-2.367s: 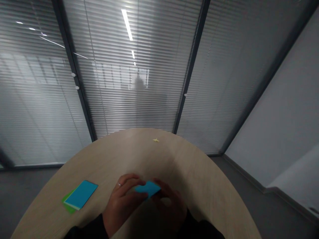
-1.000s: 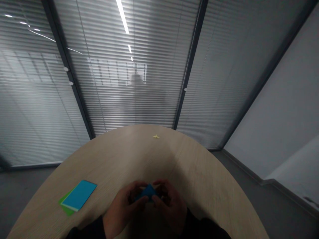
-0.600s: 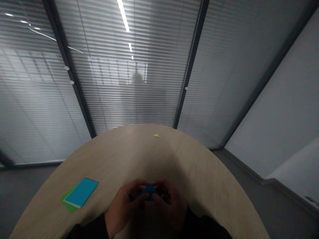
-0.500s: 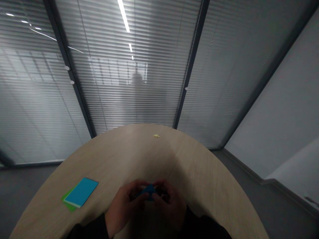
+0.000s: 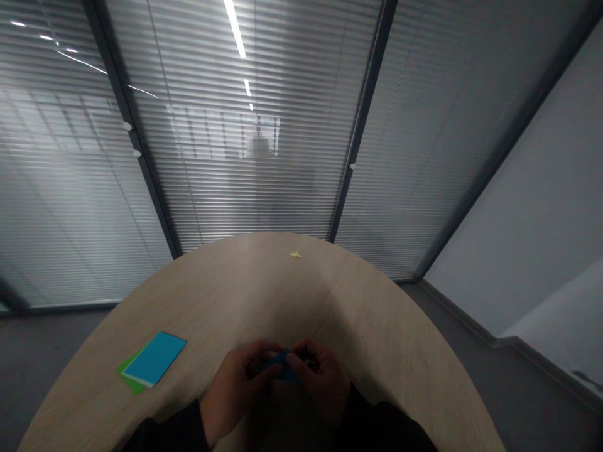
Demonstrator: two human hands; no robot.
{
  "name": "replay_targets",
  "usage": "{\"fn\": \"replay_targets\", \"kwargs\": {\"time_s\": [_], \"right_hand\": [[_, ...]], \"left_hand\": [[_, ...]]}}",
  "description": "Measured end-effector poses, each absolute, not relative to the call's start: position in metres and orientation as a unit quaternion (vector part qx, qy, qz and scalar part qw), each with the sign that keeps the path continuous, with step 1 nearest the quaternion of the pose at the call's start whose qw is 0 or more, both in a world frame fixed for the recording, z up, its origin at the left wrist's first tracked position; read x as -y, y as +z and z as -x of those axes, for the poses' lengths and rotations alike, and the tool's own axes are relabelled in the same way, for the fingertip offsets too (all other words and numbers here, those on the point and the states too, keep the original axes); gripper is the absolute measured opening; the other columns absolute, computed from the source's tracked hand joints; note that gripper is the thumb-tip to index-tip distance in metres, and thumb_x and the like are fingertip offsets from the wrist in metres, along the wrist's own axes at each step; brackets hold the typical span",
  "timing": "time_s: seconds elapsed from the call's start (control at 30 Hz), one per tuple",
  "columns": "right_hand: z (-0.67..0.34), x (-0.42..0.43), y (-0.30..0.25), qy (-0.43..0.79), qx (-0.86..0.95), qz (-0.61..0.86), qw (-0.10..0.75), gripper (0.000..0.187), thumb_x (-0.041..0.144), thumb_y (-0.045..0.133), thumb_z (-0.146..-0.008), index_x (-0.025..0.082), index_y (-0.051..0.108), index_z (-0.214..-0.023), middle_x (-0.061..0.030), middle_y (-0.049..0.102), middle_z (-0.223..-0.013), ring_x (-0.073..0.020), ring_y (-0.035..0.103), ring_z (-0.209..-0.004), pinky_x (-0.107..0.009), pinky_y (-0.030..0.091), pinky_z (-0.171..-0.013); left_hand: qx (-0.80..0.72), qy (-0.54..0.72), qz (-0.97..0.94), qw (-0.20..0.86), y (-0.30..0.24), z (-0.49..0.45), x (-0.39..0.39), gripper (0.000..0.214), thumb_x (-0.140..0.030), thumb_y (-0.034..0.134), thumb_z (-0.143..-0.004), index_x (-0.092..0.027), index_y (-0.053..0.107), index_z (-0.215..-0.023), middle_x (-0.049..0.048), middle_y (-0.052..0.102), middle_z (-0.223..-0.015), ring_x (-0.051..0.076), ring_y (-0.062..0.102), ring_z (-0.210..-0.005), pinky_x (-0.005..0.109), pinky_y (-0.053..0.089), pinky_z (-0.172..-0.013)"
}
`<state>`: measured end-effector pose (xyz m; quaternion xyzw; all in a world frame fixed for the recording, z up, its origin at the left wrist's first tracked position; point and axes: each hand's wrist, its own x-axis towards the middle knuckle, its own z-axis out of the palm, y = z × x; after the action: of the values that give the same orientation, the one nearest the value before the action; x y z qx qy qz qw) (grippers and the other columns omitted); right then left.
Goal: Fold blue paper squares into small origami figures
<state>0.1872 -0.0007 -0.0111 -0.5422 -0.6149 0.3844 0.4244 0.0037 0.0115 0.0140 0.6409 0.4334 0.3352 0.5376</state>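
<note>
Both hands meet near the front edge of a round wooden table (image 5: 377, 326). My left hand (image 5: 235, 389) and my right hand (image 5: 320, 383) are closed on a small folded blue paper (image 5: 281, 363) held between their fingertips, just above the tabletop. Only a narrow strip of the paper shows between the fingers; the rest is hidden. Dark sleeves cover both wrists.
A stack of paper sheets (image 5: 153, 359), blue on top with green beneath, lies on the table to the left of my hands. A small yellow folded paper piece (image 5: 295, 254) sits at the table's far edge. Glass walls with blinds stand behind the table.
The blue paper was a wider flat piece 2.4 s ago; now it is folded smaller and mostly covered by my fingers. Both hands have drawn closer together.
</note>
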Motion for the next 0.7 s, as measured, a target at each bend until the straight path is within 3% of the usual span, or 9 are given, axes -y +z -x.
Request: {"fn": "replay_targets", "kwargs": {"time_s": [0.3,0.47,0.7], "right_hand": [[-0.1895,-0.0008,-0.0132,0.403,0.609,0.538,0.422,0.026,0.043,0.06,-0.081,0.018,0.064,-0.079,-0.0022,0.063,-0.072,-0.0161,0.059,-0.066,-0.026,0.046,-0.062],[-0.1907,-0.0013,-0.0105,0.408,0.6,0.547,0.418,0.024,0.041,0.061,-0.08,0.018,0.064,-0.081,-0.001,0.061,-0.07,-0.015,0.056,-0.064,-0.026,0.045,-0.061],[-0.1927,-0.0045,-0.0162,0.445,0.55,0.53,0.467,0.026,0.044,0.065,-0.078,0.018,0.062,-0.078,0.0012,0.056,-0.068,-0.0133,0.054,-0.062,-0.024,0.043,-0.057]], "left_hand": [[-0.441,0.327,-0.648,0.528,0.0148,-0.0047,-0.0103,0.029,-0.036,0.065,-0.083,-0.018,0.071,-0.105,0.0065,0.075,-0.083,0.017,0.065,-0.063,0.023,0.047,-0.054],[-0.43,0.327,-0.658,0.525,0.0166,-0.0052,-0.0098,0.028,-0.033,0.064,-0.082,-0.018,0.072,-0.103,0.008,0.076,-0.089,0.02,0.068,-0.074,0.026,0.05,-0.063],[-0.442,0.366,-0.608,0.549,0.0105,-0.0037,-0.0165,0.03,-0.037,0.069,-0.078,-0.016,0.068,-0.099,0.0047,0.071,-0.077,0.017,0.062,-0.063,0.026,0.047,-0.057]]}}
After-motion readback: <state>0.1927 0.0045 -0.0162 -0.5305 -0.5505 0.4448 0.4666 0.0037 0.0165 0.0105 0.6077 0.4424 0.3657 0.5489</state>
